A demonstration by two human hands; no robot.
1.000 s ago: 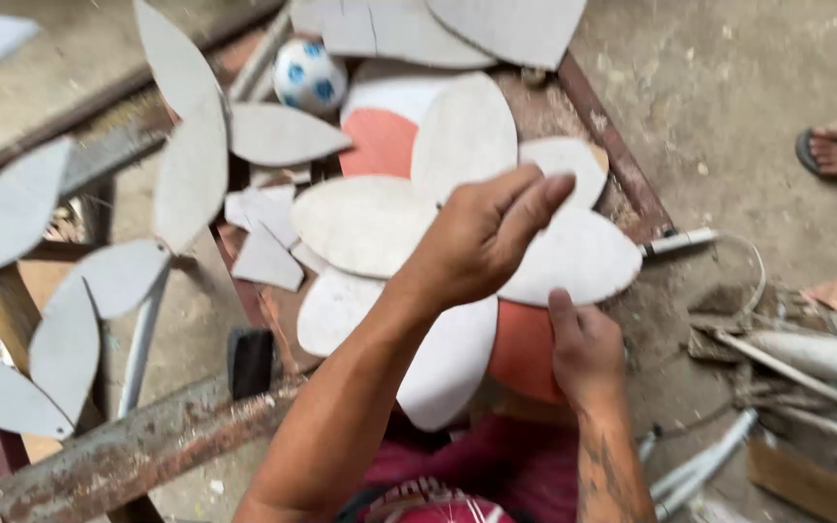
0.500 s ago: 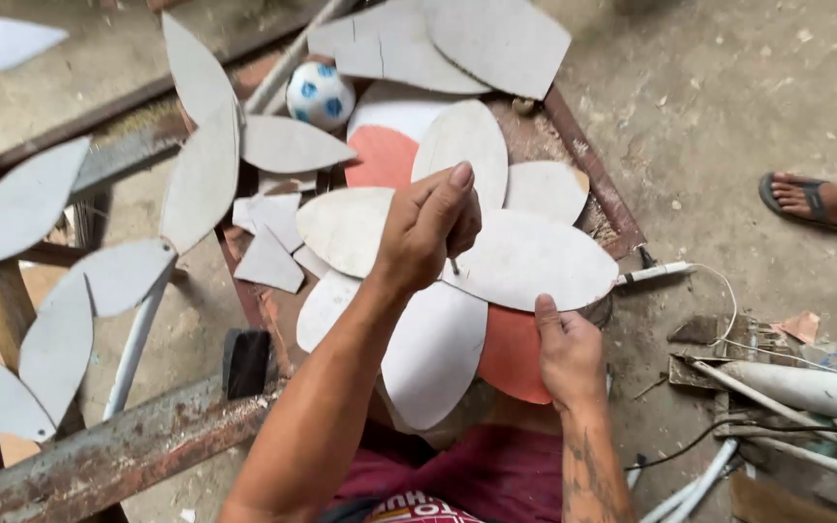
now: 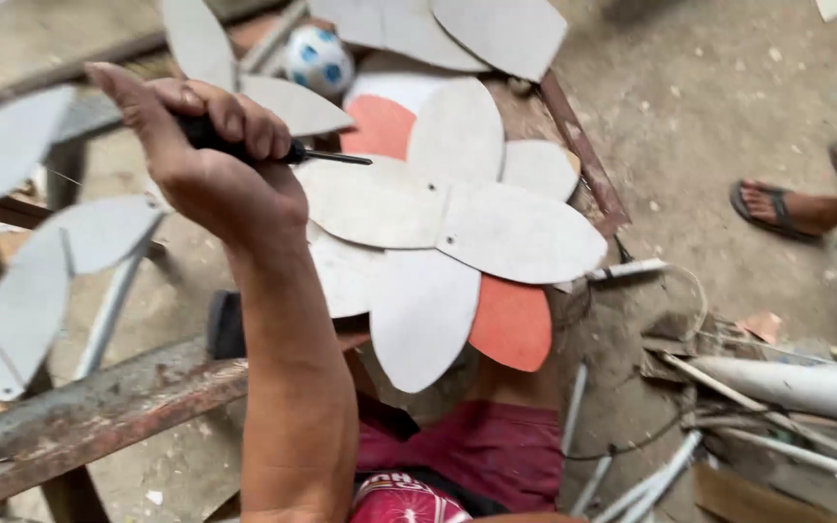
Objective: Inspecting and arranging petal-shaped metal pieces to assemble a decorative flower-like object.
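The thin black tool (image 3: 273, 147) is gripped in the closed left hand (image 3: 210, 165), raised above the grey petal-shaped sheets (image 3: 438, 218) that lie overlapping on the rusty frame (image 3: 583, 155). The step seems to be fastening petals together; next the tip must meet a small hole. The right hand is hidden.

your right hand is out of sight under the grey petal sheets (image 3: 438, 223); your left hand (image 3: 210, 160) covers the tool's handle (image 3: 244, 145).
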